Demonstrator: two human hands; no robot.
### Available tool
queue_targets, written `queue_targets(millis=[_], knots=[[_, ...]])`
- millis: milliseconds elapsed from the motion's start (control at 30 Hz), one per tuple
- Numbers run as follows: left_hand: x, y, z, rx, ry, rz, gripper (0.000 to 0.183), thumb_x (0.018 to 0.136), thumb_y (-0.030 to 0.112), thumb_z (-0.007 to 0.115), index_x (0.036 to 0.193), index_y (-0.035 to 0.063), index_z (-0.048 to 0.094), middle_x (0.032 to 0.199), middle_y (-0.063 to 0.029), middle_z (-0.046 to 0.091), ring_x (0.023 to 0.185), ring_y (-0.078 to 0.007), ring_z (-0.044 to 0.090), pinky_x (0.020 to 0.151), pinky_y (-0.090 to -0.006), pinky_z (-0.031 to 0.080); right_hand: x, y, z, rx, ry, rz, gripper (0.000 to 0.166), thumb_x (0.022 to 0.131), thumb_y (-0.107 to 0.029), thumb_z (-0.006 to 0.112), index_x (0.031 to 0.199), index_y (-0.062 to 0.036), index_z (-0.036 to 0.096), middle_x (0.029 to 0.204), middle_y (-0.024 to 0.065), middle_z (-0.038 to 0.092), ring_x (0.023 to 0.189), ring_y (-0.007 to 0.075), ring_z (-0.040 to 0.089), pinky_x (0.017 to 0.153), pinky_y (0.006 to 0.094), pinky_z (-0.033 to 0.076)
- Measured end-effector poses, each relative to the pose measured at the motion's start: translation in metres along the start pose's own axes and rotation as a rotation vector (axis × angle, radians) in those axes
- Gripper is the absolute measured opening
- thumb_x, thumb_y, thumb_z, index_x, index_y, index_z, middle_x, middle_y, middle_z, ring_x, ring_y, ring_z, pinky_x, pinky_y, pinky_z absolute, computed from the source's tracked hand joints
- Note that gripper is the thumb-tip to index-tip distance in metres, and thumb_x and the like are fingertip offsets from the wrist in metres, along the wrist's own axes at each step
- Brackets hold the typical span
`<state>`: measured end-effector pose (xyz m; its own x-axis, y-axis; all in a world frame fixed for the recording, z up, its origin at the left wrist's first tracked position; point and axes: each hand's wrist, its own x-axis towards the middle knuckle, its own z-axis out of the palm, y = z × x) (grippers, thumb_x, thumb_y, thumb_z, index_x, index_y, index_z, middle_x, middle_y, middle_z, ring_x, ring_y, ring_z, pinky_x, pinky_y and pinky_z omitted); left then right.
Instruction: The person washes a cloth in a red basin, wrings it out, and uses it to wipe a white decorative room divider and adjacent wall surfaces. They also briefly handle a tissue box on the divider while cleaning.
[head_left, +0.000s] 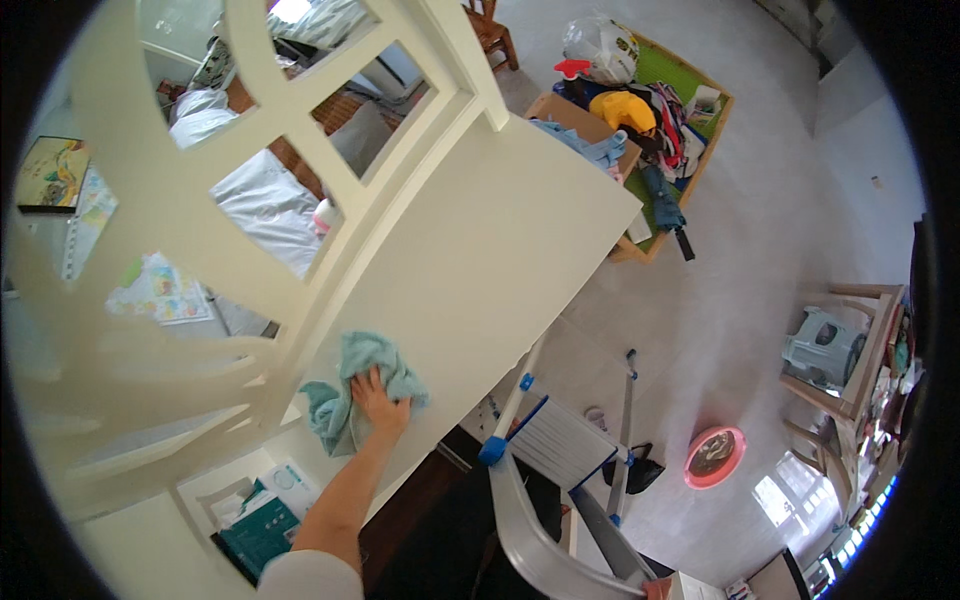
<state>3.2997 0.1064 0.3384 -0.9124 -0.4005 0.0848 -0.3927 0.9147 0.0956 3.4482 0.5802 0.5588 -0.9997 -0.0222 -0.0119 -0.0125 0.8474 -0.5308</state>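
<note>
My left hand lies palm down on a crumpled teal cloth, pressing it to a cream-coloured flat panel. Part of the cloth bunches up to the left of the fingers, near the foot of a cream lattice partition. At the bottom edge, a small part of my right hand shows around the curved metal rail of a stepladder. Most of that hand is cut off by the frame.
The stepladder's ribbed step is beside my dark-clad legs. A recess at lower left holds a teal box. Below, a pink basin stands on the floor. A green-topped low table carries clothes, a bag and an umbrella.
</note>
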Motion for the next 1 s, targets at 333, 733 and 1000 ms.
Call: queue_targets(millis=[333,733,1000], knots=[[0.265,0.326,0.053,-0.136,0.082,0.083,0.061,0.068,0.046,0.054,0.122,0.0207,0.039,0.13,-0.0164,0.028,0.12,-0.0394,0.021,0.093,-0.0598,0.013,0.005,-0.002,0.0,-0.116,0.067,-0.124,0.03,0.076,-0.013,0.055,0.093,0.0107,0.047,0.088,0.0242,0.053,0.077,0.0346,0.054,0.069,0.0428,0.048],[0.053,0.149,0.0,-0.324,-0.401,0.234,0.07,0.058,0.038,0.069,0.121,0.0285,0.041,0.128,-0.0119,0.027,0.118,-0.0417,0.023,0.091,-0.0611,0.02,-0.013,0.007,-0.007,0.036,-0.036,0.082,0.068,0.069,-0.052,0.057,0.103,0.0056,0.044,0.092,0.0189,0.048,0.081,0.0318,0.046,0.074,0.0437,0.038],[-0.045,-0.079,-0.044,0.163,-0.255,-0.154,0.08,0.047,0.026,0.073,0.121,0.022,0.041,0.136,-0.0164,0.013,0.12,-0.0392,0.019,0.086,-0.0657,0.016,0.021,-0.015,-0.006,0.02,-0.025,0.018,0.074,0.067,-0.059,0.053,0.1,0.007,0.044,0.081,0.0177,0.049,0.067,0.0302,0.047,0.057,0.04,0.039]])
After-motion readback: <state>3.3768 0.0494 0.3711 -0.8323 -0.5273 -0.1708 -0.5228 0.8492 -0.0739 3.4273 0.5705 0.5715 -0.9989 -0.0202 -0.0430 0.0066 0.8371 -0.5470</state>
